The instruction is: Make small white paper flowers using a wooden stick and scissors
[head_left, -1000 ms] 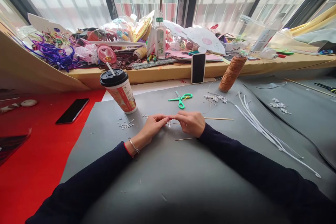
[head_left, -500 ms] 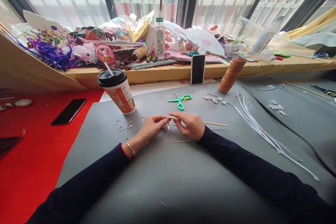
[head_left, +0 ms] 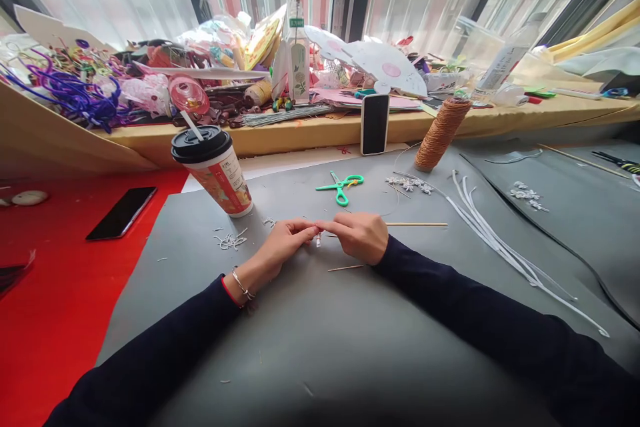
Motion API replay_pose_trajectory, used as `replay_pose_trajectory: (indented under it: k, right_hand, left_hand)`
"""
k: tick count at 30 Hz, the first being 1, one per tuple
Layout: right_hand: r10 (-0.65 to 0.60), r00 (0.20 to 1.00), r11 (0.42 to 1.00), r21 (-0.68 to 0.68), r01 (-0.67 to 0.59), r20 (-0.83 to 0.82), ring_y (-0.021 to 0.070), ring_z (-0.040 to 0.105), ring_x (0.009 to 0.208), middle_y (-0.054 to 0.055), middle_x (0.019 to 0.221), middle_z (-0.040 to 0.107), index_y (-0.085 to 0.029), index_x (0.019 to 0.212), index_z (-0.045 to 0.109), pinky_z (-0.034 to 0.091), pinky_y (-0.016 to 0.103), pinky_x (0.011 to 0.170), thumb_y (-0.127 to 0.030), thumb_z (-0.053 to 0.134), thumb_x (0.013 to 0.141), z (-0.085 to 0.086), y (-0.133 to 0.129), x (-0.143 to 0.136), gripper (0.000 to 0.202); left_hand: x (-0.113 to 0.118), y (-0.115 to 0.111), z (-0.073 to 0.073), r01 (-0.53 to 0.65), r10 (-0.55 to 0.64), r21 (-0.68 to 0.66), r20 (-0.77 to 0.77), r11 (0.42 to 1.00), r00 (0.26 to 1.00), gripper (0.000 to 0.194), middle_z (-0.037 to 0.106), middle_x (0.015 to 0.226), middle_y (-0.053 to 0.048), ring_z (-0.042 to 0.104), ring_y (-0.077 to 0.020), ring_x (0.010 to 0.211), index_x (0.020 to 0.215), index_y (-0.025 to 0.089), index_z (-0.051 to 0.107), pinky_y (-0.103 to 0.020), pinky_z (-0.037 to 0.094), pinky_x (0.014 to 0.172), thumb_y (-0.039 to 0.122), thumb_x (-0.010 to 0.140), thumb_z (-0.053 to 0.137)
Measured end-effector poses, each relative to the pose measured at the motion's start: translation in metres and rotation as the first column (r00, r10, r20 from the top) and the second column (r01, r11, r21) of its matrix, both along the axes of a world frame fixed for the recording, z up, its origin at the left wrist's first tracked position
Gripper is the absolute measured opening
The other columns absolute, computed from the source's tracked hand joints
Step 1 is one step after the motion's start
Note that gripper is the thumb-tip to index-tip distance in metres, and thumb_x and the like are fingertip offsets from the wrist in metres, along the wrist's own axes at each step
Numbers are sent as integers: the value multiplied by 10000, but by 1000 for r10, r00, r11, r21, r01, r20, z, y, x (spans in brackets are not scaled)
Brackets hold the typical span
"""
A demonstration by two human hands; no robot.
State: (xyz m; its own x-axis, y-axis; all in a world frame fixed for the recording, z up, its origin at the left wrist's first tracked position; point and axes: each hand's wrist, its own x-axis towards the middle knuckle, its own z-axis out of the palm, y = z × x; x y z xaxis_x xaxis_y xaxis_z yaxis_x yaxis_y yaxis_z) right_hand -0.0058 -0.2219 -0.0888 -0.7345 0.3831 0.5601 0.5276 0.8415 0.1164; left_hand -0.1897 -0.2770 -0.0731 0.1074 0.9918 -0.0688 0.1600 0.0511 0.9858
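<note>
My left hand (head_left: 286, 244) is closed in a pinch on a small white piece (head_left: 319, 240) that hangs down below the fingertips. My right hand (head_left: 361, 237) is closed, its index finger reaching to the left fingertips at the same spot. A thin wooden stick (head_left: 417, 224) sticks out to the right from behind the right hand, which seems to grip it; its other end is hidden. Under the right hand a short thin stick (head_left: 345, 268) lies on the grey mat (head_left: 310, 333). Green-handled scissors (head_left: 341, 187) lie open just beyond the hands.
Near the left hand are white cord scraps (head_left: 231, 240) and a lidded paper cup (head_left: 214, 173). A phone (head_left: 375, 124) leans upright by the cluttered ledge. To the right are a brown twine spool (head_left: 443, 133), white cords (head_left: 493, 247) and small white flower pieces (head_left: 413, 185).
My right hand's index finger has bent in to the left fingertips. The wooden stick has shifted right and now lies more level. The view has moved slightly; my left hand keeps its pinch.
</note>
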Motion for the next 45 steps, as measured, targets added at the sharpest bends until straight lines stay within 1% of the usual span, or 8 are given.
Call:
replay_pose_trajectory:
  k: [4,10,13,18,24,32,37,45]
  right_hand:
    - [87,994,988,120,-94,62,91,398,556,-4,663,557,-266,1100,542,211,282,534,-146,348,874,-1,7,0,321]
    - [57,998,986,158,-55,-9,100,406,580,-8,697,596,-251,1123,521,210,279,552,-150,363,888,4,7,0,300]
    - [7,999,994,110,-3,-37,104,426,611,5,669,584,-233,991,584,206,278,570,-268,377,903,8,5,2,227]
    - [-47,997,997,64,51,-57,112,438,635,11,627,553,-197,794,602,205,277,581,-396,389,884,10,2,5,305]
    - [8,999,1000,22,-7,-50,112,443,645,13,650,558,-194,808,606,230,264,587,-380,404,877,8,2,6,283]
    - [31,1000,983,-179,-30,4,116,491,692,23,725,586,-196,873,604,282,237,601,-324,395,882,-1,3,4,245]
    - [27,1000,988,-154,-25,13,131,468,696,33,740,579,-191,946,598,285,256,626,-284,384,883,-1,1,4,242]
    - [5,999,997,-79,-3,32,142,416,673,31,698,553,-190,906,604,237,285,604,-261,387,874,4,0,6,231]
  left_hand:
    - [-1,2,1,-6,6,-2,7,1000,1000,255,549,658,-14,460,-119,648,733,137,635,-235,357,636,369,749,531]
    - [-2,5,4,-6,5,39,18,999,1000,339,551,650,-25,481,-123,640,660,138,612,-240,395,645,442,760,501]
    - [-3,6,3,6,-6,48,-13,999,1000,371,580,665,-40,506,-134,645,667,134,624,-260,412,667,476,745,505]
    - [-2,5,1,67,-48,118,-157,991,986,351,587,630,-19,515,-133,636,687,144,621,-255,403,675,455,767,481]
    - [0,4,2,125,-24,244,-379,962,925,314,549,610,-3,480,-123,570,761,165,623,-233,374,570,402,808,423]
    - [-2,8,-4,147,32,321,-491,936,870,271,588,724,-29,509,-156,683,722,188,618,-250,375,637,373,809,440]
    - [-6,11,-3,199,23,321,-573,926,819,289,586,741,-36,504,-151,679,741,186,634,-243,367,621,364,825,422]
    - [-6,9,-1,257,21,388,-584,885,811,249,621,864,-41,525,-131,675,873,207,658,-228,386,613,333,828,447]
